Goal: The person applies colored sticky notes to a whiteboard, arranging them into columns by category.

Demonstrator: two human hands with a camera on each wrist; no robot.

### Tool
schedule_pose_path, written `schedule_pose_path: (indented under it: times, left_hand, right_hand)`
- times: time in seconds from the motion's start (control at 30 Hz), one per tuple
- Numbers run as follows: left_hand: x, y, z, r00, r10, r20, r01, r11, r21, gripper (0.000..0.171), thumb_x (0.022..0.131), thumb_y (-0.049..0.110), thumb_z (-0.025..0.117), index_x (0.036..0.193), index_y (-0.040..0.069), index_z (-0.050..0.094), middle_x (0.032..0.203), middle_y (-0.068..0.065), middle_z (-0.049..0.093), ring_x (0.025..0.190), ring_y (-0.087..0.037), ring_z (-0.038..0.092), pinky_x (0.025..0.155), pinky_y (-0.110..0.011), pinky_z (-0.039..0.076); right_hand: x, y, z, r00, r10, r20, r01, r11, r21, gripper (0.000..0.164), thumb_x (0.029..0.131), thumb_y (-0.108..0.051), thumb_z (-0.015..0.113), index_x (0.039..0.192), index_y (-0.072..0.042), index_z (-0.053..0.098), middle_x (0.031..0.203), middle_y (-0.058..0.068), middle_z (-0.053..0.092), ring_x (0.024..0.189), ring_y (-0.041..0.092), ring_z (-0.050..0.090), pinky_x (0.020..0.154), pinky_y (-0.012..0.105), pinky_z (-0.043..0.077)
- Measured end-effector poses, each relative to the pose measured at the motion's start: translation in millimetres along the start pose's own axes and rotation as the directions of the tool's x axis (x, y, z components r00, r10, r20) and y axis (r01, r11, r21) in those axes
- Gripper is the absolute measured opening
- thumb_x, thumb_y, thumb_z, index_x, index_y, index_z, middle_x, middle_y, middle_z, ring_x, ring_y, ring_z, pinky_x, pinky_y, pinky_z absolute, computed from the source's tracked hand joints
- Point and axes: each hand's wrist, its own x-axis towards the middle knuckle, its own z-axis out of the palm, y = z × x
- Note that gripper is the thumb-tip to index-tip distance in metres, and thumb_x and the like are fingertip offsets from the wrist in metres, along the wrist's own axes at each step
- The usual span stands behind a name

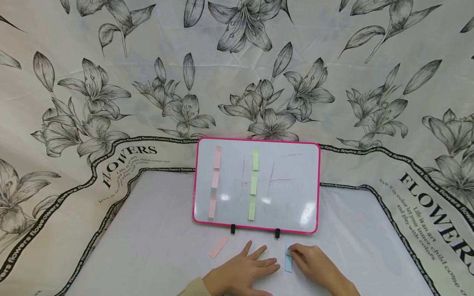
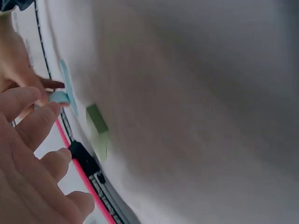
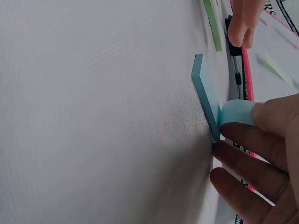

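A pad of narrow blue sticky notes (image 3: 205, 95) lies on the white tablecloth. My right hand (image 1: 318, 264) pinches the top blue sticky note (image 3: 237, 112) between thumb and fingers. That note curls up from the pad in the right wrist view. To the left, my left hand (image 1: 246, 269) hovers with spread fingers and holds nothing. Beside it lies a green sticky note pad (image 2: 96, 119), mostly hidden by that hand in the head view. Farther left sits a pink sticky note pad (image 1: 218, 247).
Behind the pads, a pink-framed whiteboard (image 1: 231, 164) leans back on black feet (image 1: 277, 233). It bears a column of pink notes (image 1: 215, 179), a column of green notes (image 1: 253, 183) and faint red marks. A flower-printed cloth (image 1: 207, 74) hangs behind.
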Motion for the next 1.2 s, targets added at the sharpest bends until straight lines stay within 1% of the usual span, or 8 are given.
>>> schedule_pose_path:
  times: [0.2,0.37,0.53,0.63,0.73,0.87,1.0,1.2]
  left_hand:
    - [18.8,6.6,2.3,1.0,0.003,0.027,-0.004,0.998,0.055,0.07,0.101,0.07,0.038,0.16,0.032,0.038,0.162,0.015,0.04,0.155,-0.028,0.032,0.118,-0.065,0.033]
    - [30.2,9.2,5.0,0.999,-0.001,0.045,-0.003,0.997,0.08,0.07,0.101,0.072,0.036,0.159,0.034,0.039,0.163,0.018,0.038,0.156,-0.027,0.031,0.118,-0.064,0.032]
    - [37.4,11.3,8.7,0.998,-0.01,0.064,0.005,0.997,0.08,0.07,0.101,0.072,0.034,0.159,0.034,0.039,0.163,0.018,0.036,0.155,-0.028,0.031,0.118,-0.065,0.032]
    - [39.9,11.1,12.0,0.996,-0.032,0.085,0.028,0.998,0.052,0.072,0.101,0.072,0.032,0.161,0.033,0.036,0.165,0.017,0.032,0.156,-0.029,0.029,0.118,-0.066,0.03]
    - [41.4,10.7,13.8,0.993,-0.052,0.107,0.049,0.998,0.033,0.073,0.101,0.073,0.03,0.162,0.033,0.031,0.166,0.017,0.029,0.156,-0.029,0.028,0.118,-0.067,0.029]
    - [41.3,10.2,14.0,0.988,-0.071,0.136,0.067,0.997,0.035,0.073,0.1,0.074,0.031,0.163,0.036,0.027,0.167,0.02,0.024,0.156,-0.026,0.028,0.119,-0.066,0.029]
    - [41.2,10.0,12.0,0.983,-0.082,0.163,0.077,0.996,0.038,0.073,0.1,0.074,0.032,0.163,0.038,0.025,0.168,0.023,0.021,0.157,-0.024,0.028,0.119,-0.065,0.029]
    - [41.8,9.5,5.3,0.978,-0.085,0.192,0.083,0.996,0.016,0.072,0.1,0.073,0.037,0.162,0.038,0.028,0.167,0.024,0.023,0.156,-0.023,0.029,0.118,-0.065,0.031]
  right_hand:
    - [-2.5,2.1,-1.9,1.0,-0.005,-0.005,0.005,0.999,0.043,0.008,0.095,-0.006,0.071,0.098,-0.01,0.076,0.092,-0.003,0.079,0.081,-0.006,0.066,0.067,0.023,0.058]
    - [-1.9,3.9,-1.0,1.0,0.0,-0.007,0.0,0.999,0.054,0.008,0.098,-0.008,0.069,0.1,-0.01,0.076,0.092,-0.003,0.079,0.083,-0.005,0.067,0.067,0.023,0.059]
    - [-1.6,6.5,0.8,1.0,0.003,-0.005,-0.003,0.998,0.065,0.007,0.096,-0.007,0.07,0.099,-0.011,0.075,0.092,-0.002,0.079,0.084,-0.001,0.071,0.068,0.023,0.06]
    - [-1.6,8.5,2.2,1.0,0.004,-0.011,-0.003,0.996,0.091,0.008,0.095,-0.005,0.07,0.099,-0.01,0.075,0.092,0.0,0.08,0.084,0.001,0.073,0.069,0.023,0.06]
    - [-1.5,11.2,4.4,0.999,-0.008,-0.04,0.012,0.993,0.114,0.008,0.094,-0.004,0.072,0.099,-0.01,0.075,0.09,0.0,0.079,0.082,0.001,0.073,0.068,0.021,0.06]
    - [-1.4,14.8,7.8,0.993,-0.024,-0.117,0.039,0.991,0.125,0.01,0.09,-0.002,0.076,0.096,-0.011,0.074,0.086,-0.001,0.079,0.079,0.0,0.072,0.065,0.019,0.058]
    - [-1.7,17.0,9.4,0.985,0.026,-0.168,0.001,0.988,0.156,0.013,0.088,-0.002,0.079,0.096,-0.012,0.075,0.083,-0.003,0.078,0.076,-0.001,0.07,0.063,0.018,0.057]
    - [-0.9,17.9,8.7,0.976,0.145,-0.161,-0.11,0.972,0.209,0.012,0.088,-0.005,0.08,0.095,-0.013,0.075,0.084,-0.003,0.078,0.077,-0.003,0.069,0.066,0.021,0.059]
